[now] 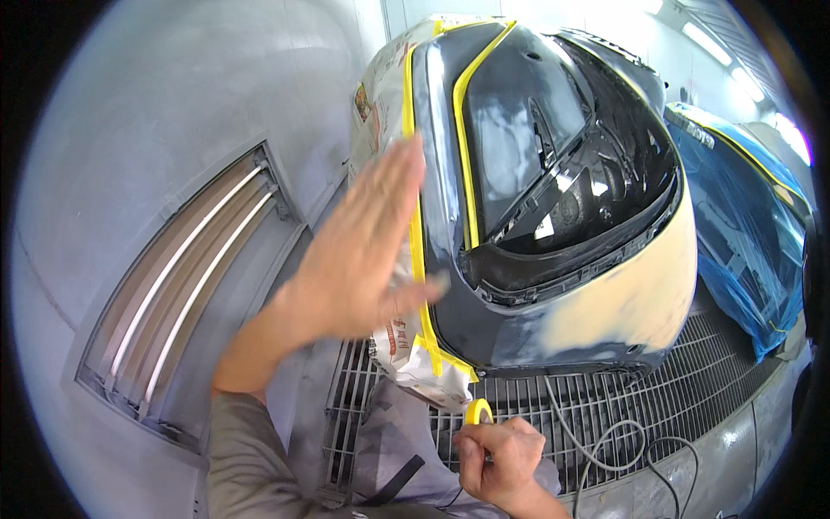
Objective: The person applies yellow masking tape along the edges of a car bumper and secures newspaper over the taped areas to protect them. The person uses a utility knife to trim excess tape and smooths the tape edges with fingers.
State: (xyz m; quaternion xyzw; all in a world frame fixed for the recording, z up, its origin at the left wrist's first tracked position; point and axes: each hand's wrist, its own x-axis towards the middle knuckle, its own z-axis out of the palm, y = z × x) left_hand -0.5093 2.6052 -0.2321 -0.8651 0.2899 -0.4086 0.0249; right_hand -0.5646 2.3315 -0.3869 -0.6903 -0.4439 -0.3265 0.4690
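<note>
My left hand point(367, 238) is raised with flat, outstretched fingers, slightly smeared by motion. It is over the side edge of a car body point(450, 311) in patchy black, grey and beige, next to a strip of yellow masking tape point(415, 233). I cannot tell whether the fingers touch the tape. Printed masking paper point(380, 121) covers the car's left side, bordered by that strip. Down in front of the car, my right hand point(503, 458) is closed round a roll of yellow masking tape point(477, 411). Another yellow strip point(467, 156) follows the dark, dusty window panel point(519, 130).
A wall recess with two white light tubes point(186, 277) is at my left. Metal floor grating point(709, 355) runs under the car, with a looped grey hose point(618, 432) on it. At the right stands another vehicle part under blue plastic film point(748, 251).
</note>
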